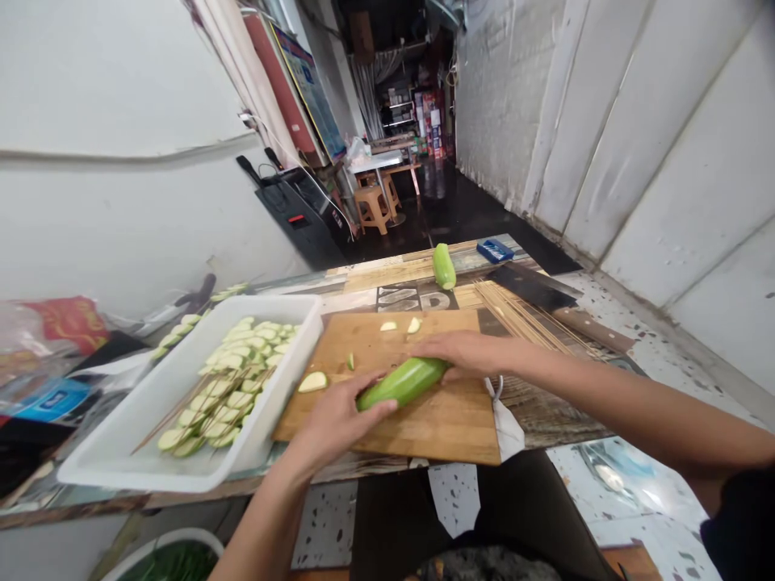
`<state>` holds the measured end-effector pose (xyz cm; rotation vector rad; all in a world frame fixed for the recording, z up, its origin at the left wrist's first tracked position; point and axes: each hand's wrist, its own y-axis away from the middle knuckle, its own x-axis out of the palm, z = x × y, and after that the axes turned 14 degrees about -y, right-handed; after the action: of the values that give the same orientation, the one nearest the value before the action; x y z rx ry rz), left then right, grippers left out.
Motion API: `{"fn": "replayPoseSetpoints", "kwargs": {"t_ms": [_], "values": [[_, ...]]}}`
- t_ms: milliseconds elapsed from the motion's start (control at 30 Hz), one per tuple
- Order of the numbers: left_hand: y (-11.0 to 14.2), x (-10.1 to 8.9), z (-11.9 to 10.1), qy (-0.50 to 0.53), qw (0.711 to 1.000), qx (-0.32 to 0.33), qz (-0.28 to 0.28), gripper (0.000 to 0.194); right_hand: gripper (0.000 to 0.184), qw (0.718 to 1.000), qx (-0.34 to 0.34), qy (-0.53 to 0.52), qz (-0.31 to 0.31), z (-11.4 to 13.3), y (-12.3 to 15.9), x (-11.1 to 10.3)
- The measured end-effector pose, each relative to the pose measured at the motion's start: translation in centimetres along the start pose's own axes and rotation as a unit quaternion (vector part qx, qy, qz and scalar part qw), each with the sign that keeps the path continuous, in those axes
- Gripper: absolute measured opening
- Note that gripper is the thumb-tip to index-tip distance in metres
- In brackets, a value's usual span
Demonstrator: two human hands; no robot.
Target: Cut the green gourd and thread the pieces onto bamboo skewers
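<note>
A green zucchini (404, 382) lies slantwise over the wooden cutting board (448, 432), between my two hands. My left hand (342, 413) grips its near left end, thumb along the near side. Fingers of my right hand (461, 353) are closed over the far right end. Around it on the board are a few cut pieces: a pale zucchini slice (313, 382) by my left hand, a small green sliver (350, 361), and another end piece (414, 325) near the far edge.
Left of the board stands a white plastic tub (221, 476) holding skewered zucchini slices (227, 407). Beyond are another zucchini (444, 268), a blue box (495, 250), loose bamboo skewers (514, 315) and a dark-bladed cleaver (526, 288). A bowl of greens (173, 561) sits below the table edge.
</note>
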<state>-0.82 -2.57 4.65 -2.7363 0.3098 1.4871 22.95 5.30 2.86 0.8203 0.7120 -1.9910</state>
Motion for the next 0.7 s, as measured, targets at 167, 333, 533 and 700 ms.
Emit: {"fn": "replayPoseSetpoints", "kwargs": {"t_ms": [167,333,533,700], "values": [[0.1,1.7,0.0,-0.232,0.970,0.054,-0.036,0.047,0.061,0.999,-0.007,0.013,-0.033,-0.8,1.1,-1.4],[0.2,1.8,0.1,-0.331,0.934,0.095,-0.091,0.047,0.047,0.935,0.229,0.179,-0.203,-3.1,9.2,-6.3],[-3.2,3.6,-3.3,-0.324,0.912,0.236,-0.090,0.044,0.034,0.829,0.492,0.230,-0.131,-5.0,16.1,-7.3],[-6.3,4.2,-4.1,-0.321,0.895,0.309,-0.018,0.043,0.034,0.820,0.513,0.215,-0.133,-5.7,15.6,-6.2]]}}
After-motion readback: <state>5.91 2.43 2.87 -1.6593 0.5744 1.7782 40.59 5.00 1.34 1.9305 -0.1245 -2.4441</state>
